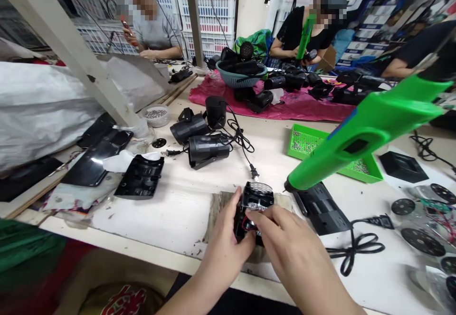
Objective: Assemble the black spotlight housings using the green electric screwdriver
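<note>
At the front of the table, a black lamp housing (239, 224) lies open with a round clear lens (259, 188) at its far end. My left hand (224, 239) grips the housing, fingers along its left side and thumb at its near end. My right hand (285, 234) reaches in from the right with fingertips pinched together over the inside, where red wire (245, 221) shows; what they pinch is hidden. Just right of the housing lies a black half shell (326, 210) with a tied cord (351, 253). A green electric screwdriver (342, 139) hangs above that shell, its tip pointing down-left.
A green tray of screws (295, 146) stands behind the screwdriver. Black lamps (208, 148) with cords and another half shell (140, 177) lie to the left. Clear lenses with black discs (422, 241) crowd the right. Farther back are a blue basket (242, 78) and co-workers.
</note>
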Tool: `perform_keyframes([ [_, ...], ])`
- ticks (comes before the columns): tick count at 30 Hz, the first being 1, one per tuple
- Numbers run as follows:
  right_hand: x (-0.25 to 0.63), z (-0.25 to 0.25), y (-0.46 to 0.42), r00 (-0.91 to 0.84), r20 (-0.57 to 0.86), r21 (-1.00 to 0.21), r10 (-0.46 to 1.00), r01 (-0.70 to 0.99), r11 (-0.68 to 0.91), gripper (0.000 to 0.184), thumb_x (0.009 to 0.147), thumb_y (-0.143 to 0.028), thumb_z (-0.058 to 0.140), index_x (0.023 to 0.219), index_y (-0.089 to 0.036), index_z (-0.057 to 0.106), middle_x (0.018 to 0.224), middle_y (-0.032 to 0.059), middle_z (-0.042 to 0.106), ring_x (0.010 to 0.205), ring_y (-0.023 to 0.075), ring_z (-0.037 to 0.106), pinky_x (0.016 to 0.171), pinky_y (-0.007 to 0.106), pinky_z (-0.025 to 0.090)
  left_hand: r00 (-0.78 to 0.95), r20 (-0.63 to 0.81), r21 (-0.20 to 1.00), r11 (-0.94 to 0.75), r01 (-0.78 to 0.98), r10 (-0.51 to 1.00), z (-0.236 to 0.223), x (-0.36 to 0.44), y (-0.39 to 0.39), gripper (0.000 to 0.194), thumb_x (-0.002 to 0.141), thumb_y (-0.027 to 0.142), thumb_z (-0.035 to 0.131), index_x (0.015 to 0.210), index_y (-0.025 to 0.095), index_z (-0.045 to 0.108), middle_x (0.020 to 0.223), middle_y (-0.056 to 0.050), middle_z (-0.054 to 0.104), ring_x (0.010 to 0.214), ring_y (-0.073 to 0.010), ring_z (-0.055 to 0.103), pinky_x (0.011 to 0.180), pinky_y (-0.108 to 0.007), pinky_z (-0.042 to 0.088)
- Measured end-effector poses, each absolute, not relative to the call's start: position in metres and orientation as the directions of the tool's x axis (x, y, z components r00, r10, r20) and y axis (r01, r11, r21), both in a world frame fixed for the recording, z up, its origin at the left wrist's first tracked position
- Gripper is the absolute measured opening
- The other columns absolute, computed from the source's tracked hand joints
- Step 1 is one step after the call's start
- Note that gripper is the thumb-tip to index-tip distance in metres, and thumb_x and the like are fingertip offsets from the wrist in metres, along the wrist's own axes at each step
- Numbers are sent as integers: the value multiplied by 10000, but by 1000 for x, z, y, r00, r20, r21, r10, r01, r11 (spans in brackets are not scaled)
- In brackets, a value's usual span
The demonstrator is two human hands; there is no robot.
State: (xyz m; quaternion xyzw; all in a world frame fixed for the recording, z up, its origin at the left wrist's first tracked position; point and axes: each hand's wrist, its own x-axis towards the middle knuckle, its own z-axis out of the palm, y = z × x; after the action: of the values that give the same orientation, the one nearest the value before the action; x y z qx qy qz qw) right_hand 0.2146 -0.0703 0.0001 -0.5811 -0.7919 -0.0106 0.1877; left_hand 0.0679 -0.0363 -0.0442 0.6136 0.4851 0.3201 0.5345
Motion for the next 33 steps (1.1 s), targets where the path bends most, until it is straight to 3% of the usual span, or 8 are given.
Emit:
perform_keyframes([
  [3, 207, 2, -56, -323, 272, -58, 906, 935, 351, 239, 791, -84, 617, 986, -222, 620, 785, 31, 563, 671, 206, 577, 613, 337, 480, 323, -108, 963, 17, 270, 940, -45, 68, -37, 753, 795, 137, 543, 1473, 265, 243, 1539, -24, 319, 1417, -198, 273, 1172, -412, 246],
  [6, 209, 3, -50, -346, 262, -39, 901, 929, 368, 205, 728, -46, 661, 830, -214, 602, 734, 11, 533, 638, 200, 545, 596, 335, 455, 320, -90, 955, -9, 296, 943, -43, 68, -38, 743, 789, 124, 531, 1468, 260, 261, 1521, -33, 354, 1405, -202, 300, 1163, -425, 267],
  [13, 235, 6, -61, -384, 230, -188, 894, 884, 428, 159, 890, -115, 462, 956, -211, 569, 909, 64, 542, 737, 199, 532, 662, 355, 436, 304, -100, 955, 6, 296, 947, -39, 71, -41, 748, 778, 140, 539, 1470, 235, 273, 1507, -54, 378, 1390, -230, 324, 1095, -422, 384],
  [19, 230, 5, -56, -422, 261, -101, 868, 882, 459, 302, 904, -146, 456, 1182, -218, 549, 884, 65, 522, 725, 194, 520, 662, 337, 425, 318, -84, 946, -24, 322, 944, -39, 69, -38, 756, 776, 133, 524, 1478, 202, 253, 1513, -83, 370, 1391, -243, 331, 1105, -445, 358],
  [21, 223, 5, -51, -441, 232, -59, 867, 883, 465, 282, 873, -131, 504, 1136, -204, 576, 828, 49, 517, 701, 198, 521, 652, 336, 425, 318, -86, 946, -23, 324, 944, -39, 69, -38, 755, 781, 147, 526, 1480, 198, 248, 1515, -87, 365, 1398, -246, 317, 1116, -456, 339],
  [25, 217, 7, -44, -462, 211, -10, 861, 880, 475, 139, 827, -81, 529, 854, -199, 596, 784, 37, 506, 690, 208, 508, 660, 354, 421, 328, -73, 951, -33, 306, 942, -41, 69, -37, 755, 782, 152, 534, 1480, 200, 250, 1510, -81, 374, 1390, -239, 334, 1143, -456, 297],
  [28, 223, 11, -46, -464, 200, -90, 863, 868, 488, 151, 854, -80, 466, 823, -187, 568, 806, 50, 514, 696, 204, 491, 675, 366, 428, 332, -80, 950, -29, 311, 940, -41, 69, -37, 757, 782, 144, 532, 1481, 206, 249, 1509, -75, 378, 1386, -242, 342, 1136, -455, 309],
  [33, 241, 10, -59, -477, 202, -239, 855, 823, 516, 130, 909, -264, 513, 994, -183, 566, 1121, 128, 495, 977, 264, 504, 823, 436, 446, 341, -86, 951, -24, 307, 936, -34, 69, -36, 737, 785, 156, 541, 1471, 211, 279, 1495, -80, 400, 1375, -262, 357, 1106, -461, 351],
])
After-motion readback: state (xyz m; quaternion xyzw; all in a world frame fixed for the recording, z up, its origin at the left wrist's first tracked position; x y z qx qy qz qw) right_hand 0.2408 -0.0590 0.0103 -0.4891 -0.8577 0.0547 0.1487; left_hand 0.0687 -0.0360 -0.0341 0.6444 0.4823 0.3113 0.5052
